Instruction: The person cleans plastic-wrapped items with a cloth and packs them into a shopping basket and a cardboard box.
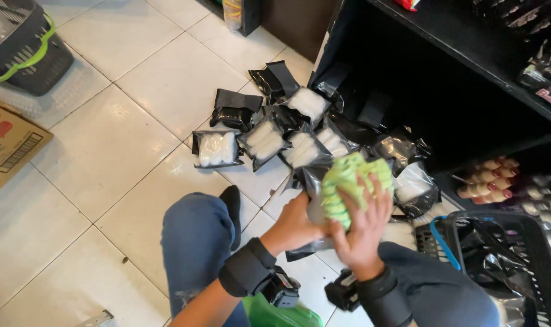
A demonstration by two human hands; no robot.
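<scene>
Head view: green cloth lies under right hand fingers.

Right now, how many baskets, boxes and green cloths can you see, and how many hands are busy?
Dark baskets: 2, one with green handles and one with a blue handle
Cardboard box: 1
Green cloth: 1
Hands: 2, left hand and right hand, both on the cloth
Total: 6

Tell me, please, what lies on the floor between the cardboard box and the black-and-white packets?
Only bare white floor tiles lie between the cardboard box and the packets, per the head view.
</scene>
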